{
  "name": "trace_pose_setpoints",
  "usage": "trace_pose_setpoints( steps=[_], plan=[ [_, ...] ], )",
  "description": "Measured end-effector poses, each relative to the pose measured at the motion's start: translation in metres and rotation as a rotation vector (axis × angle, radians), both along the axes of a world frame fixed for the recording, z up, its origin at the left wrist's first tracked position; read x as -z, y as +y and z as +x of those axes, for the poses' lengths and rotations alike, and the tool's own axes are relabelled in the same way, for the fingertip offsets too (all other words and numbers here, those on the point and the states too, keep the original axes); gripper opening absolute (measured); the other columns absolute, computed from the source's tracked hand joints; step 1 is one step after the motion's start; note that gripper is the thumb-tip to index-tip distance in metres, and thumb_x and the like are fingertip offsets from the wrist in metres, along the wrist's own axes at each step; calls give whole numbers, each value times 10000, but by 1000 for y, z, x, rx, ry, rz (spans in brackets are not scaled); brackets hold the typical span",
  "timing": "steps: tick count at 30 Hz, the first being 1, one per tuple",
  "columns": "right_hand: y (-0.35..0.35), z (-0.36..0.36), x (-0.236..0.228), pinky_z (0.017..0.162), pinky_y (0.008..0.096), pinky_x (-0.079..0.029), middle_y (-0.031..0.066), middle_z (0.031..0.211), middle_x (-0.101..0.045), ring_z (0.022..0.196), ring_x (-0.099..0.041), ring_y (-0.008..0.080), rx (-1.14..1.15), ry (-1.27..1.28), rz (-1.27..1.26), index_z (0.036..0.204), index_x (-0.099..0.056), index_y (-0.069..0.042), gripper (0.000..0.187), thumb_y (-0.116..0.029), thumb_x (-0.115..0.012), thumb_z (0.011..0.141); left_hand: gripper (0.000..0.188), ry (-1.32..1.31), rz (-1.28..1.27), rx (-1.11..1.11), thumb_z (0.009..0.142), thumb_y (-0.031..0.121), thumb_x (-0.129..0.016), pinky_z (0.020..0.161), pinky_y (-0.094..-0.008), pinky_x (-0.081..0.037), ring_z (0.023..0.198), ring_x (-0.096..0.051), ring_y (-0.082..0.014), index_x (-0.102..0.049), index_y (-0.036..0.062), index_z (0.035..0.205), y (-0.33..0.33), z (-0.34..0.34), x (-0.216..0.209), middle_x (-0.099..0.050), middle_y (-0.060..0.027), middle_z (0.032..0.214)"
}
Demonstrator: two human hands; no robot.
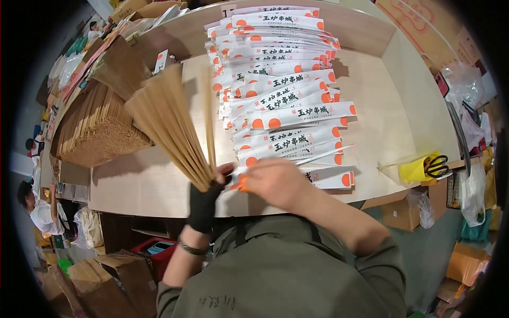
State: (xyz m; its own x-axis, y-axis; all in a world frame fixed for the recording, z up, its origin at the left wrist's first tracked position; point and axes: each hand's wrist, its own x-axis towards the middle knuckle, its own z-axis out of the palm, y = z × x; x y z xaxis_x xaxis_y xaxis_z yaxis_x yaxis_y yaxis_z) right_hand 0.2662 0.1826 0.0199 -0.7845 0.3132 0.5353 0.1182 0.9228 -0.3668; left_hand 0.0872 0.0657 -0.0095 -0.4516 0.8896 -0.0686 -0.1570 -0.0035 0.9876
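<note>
My left hand (203, 208), in a black fingerless glove, is closed around a fanned bundle of wooden chopsticks (167, 119) at the front of the table. One slim pair of chopsticks (210, 106) stands apart from the fan, its lower end between my two hands. Beside it, my right hand (281, 183) pinches a white paper chopstick sleeve (330, 153); an orange end shows at the fingertips and the strip reaches out to the right. Motion blurs the fingertips, so whether the pair is inside the sleeve I cannot tell. Beyond lies a tall heap of white sleeves (289, 80) with orange dots.
A large stack of wooden chopsticks (101, 127) lies at the table's left. Black-handled scissors (437, 166) sit in a yellow holder (412, 170) at the right edge. Raised boards (366, 34) wall the table's back and sides. Cardboard boxes (124, 278) stand below left; a person in white (43, 214) is beyond.
</note>
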Motion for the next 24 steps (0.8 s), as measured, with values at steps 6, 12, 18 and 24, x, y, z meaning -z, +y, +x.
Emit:
trace_pose_setpoints(
  steps=[6,12,18,24],
  plan=[
    [23,14,1,667,361,-454,66,844,-558,801,-574,228,203,122,204,1014,-635,-25,267,-156,-644,782,219,452,-109,-305,863,200,-681,578,-243,-458,617,-574,-107,-683,-18,881,23,-11,-12,-633,-27,702],
    [-14,38,48,592,311,-438,57,766,-493,713,-530,198,3,-107,222,949,-611,14,288,-89,-684,690,159,282,-105,-357,847,161,-684,544,-241,-409,595,-539,-87,-660,18,781,12,-5,-2,-594,-9,654],
    [-19,43,46,620,344,-489,70,803,-566,750,-580,243,91,-27,-13,875,-613,-22,176,-60,-689,721,119,261,-170,-380,846,140,-690,609,-233,-431,663,-553,-82,-672,23,831,-15,-26,14,-611,-9,715],
    [-13,37,40,622,360,-493,92,789,-582,749,-591,261,152,0,-246,805,-613,-32,133,-36,-714,718,87,391,-158,-354,845,127,-651,595,-221,-364,642,-475,-66,-620,51,815,-34,-40,22,-559,20,722]
  ],
)
